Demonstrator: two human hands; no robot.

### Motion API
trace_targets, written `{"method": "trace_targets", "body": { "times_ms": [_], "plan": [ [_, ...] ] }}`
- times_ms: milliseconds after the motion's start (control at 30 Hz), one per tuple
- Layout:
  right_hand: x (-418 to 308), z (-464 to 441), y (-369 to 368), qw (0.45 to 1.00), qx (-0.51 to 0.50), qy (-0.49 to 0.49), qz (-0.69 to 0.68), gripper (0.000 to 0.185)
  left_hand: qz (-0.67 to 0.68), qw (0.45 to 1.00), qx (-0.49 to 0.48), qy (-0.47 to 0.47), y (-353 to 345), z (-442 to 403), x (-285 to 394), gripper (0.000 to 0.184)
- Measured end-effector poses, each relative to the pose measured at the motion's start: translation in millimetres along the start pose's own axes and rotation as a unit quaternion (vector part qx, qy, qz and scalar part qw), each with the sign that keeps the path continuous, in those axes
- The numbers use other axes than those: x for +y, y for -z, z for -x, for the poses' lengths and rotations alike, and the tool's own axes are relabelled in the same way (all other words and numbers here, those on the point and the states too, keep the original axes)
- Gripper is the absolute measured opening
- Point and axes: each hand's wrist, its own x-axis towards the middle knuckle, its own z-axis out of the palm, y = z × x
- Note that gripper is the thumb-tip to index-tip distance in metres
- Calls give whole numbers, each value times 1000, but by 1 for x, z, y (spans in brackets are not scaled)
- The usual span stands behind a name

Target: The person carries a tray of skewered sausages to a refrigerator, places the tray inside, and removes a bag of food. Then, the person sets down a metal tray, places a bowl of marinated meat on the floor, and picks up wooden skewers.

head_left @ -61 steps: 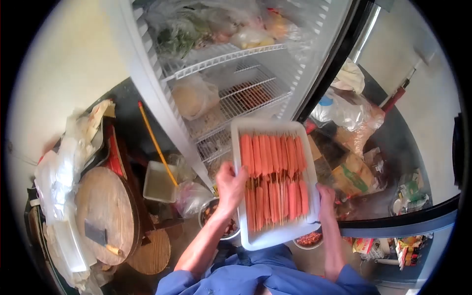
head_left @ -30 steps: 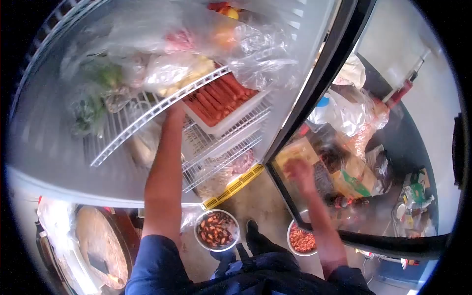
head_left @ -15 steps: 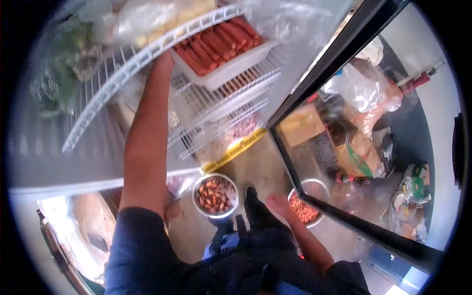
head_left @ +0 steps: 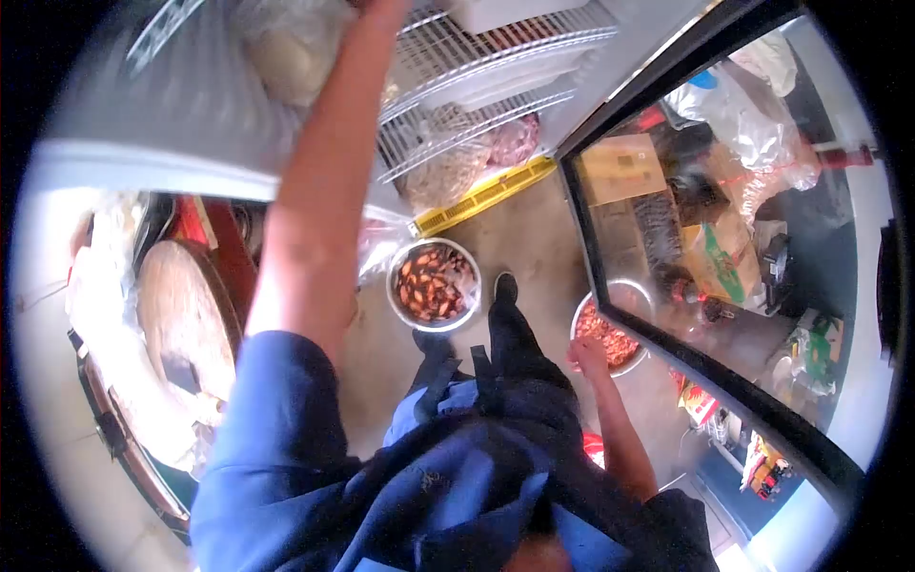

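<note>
My left arm (head_left: 329,181) reaches up into the refrigerator, and the hand lies past the top edge of the view. Near it, the underside of a white tray (head_left: 500,11) shows on a wire shelf (head_left: 448,67). My right hand (head_left: 588,354) hangs low by my side, fingers curled in, with no object visible in them. Just beyond it stands a metal bowl (head_left: 651,297) of small reddish pieces, partly behind the glass door. Another metal bowl (head_left: 392,307), holding brown-orange chunks in dark liquid, sits on the floor before my feet.
The black-framed glass door (head_left: 596,257) stands open on my right. Behind it are a cardboard box (head_left: 624,170) and plastic bags (head_left: 753,114). A yellow grille (head_left: 486,197) edges the refrigerator's base. Bagged food (head_left: 448,157) fills the lower shelf. A round wooden board (head_left: 186,305) leans at left.
The view has tipped down, so the tray of red sausage-like sticks has mostly left the top. My left hand has gone out of view. My right hand shows farther right and higher.
</note>
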Motion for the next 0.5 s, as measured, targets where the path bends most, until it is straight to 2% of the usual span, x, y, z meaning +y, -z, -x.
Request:
{"method": "trace_targets", "body": {
  "times_ms": [33, 67, 100, 133, 167, 200, 233, 300, 367, 400, 433, 500],
  "plan": [
    [5, 3, -9, 1000, -3, 0, 2, 14, -7, 1000, -11, -21, 10, 24, 15, 41],
    [18, 5, -18, 999, 1, -53, 6, 14, -12, 999, -24, -29, 23, 56, 31, 38],
    [28, 9, -23, 994, 5, -106, 12, 14, -158, 978, -104, -89, 48, 93, 44, 39],
    [29, 16, -26, 995, 5, -101, 17, 14, -84, 990, -108, -40, 65, 130, 45, 28],
    [25, 22, -28, 996, -6, -94, 1, 12, -106, 983, -151, -26, 91, 163, 56, 27],
    [22, 29, -30, 996, -16, -88, -16, 12, -128, 966, -220, 55, 118, 190, 47, 26],
    [22, 38, -33, 996, -25, -83, -34, 13, -153, 956, -245, 51, 144, 216, 38, 23],
    [29, 42, -28, 995, -44, -60, -65, 14, -227, 877, -361, 221, 209, 257, 8, 31],
    [26, 58, -28, 990, 52, -33, -126, 9, -240, 830, -367, 345, 275, 299, -4, 34],
    [49, 38, -14, 990, 57, -83, -103, 12, -257, 839, -366, 310, 308, 322, -15, 36],
    [54, 36, -2, 995, 67, -64, 44, 14, -274, 847, -364, 273, 339, 342, -24, 37],
    [92, 28, 32, 990, 117, -52, -61, 15, -334, 816, -375, 287, 392, 370, -17, 41]
  ]
}}
